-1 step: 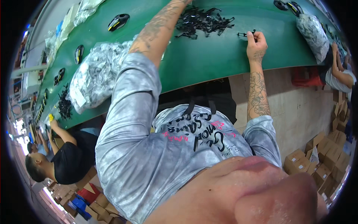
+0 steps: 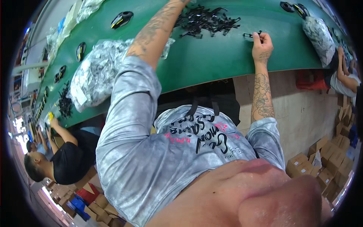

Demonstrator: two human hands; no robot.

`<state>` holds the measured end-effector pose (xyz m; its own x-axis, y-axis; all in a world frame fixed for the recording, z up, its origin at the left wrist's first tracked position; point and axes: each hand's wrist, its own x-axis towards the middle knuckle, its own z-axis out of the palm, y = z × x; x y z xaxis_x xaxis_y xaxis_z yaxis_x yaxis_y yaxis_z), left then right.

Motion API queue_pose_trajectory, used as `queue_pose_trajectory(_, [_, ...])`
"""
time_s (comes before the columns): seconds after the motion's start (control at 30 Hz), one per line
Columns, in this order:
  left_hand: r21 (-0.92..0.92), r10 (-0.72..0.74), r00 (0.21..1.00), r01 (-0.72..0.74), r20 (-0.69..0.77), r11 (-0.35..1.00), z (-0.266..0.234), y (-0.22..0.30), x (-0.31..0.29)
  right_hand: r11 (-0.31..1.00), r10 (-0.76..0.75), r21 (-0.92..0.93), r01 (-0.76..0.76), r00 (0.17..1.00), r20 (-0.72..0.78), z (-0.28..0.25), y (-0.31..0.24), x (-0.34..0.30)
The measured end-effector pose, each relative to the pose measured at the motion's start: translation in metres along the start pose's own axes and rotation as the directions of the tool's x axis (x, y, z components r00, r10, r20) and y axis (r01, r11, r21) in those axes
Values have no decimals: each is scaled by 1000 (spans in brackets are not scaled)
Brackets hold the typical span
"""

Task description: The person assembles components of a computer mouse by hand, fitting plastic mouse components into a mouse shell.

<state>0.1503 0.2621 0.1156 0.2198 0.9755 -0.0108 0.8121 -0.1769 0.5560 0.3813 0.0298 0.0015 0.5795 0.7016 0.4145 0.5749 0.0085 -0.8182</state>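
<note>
My right hand (image 2: 262, 44) is closed in a pinch over the green table. Between its thumb and fingers is a small black bracket (image 2: 248, 35), thin and frame-like. Left of that hand lies a loose pile of similar black brackets (image 2: 208, 22). My left forearm (image 2: 155, 36) stretches up past the pile's left side, and its hand lies beyond the upper edge of the picture. Beside this arm rests a large heap of clear plastic bags (image 2: 98, 70).
Glossy black shells with yellow stripes (image 2: 122, 20) stand spaced along the green table (image 2: 211, 56). Another plastic bundle (image 2: 318, 39) lies at the right. A person in black (image 2: 75, 160) works at the left, another (image 2: 347, 75) at the far right. Cardboard boxes (image 2: 329, 151) cover floor at the right.
My left forearm has shifted slightly left. The right hand still pinches the black bracket and sits almost unchanged in the picture.
</note>
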Motion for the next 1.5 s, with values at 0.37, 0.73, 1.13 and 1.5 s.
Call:
queue_pose_trajectory(0.37, [-964, 258, 943, 242, 208, -107, 14, -108, -265, 995, -77, -53, 80, 996, 52, 12, 22, 13])
queue_pose_trajectory(0.73, [-964, 166, 964, 173, 207, 200, 60, -131, -281, 941, -148, 335, -37, 847, 510, 36, -117, -107])
queue_pose_trajectory(1.13, [-966, 165, 960, 243, 226, -92, 65, -132, -278, 957, 2, 234, -173, 807, 591, 54, -105, -106])
queue_pose_trajectory(1.5, [-969, 86, 976, 185, 201, 166, 58, -132, -282, 956, -236, -25, 292, 819, 523, 51, -120, -115])
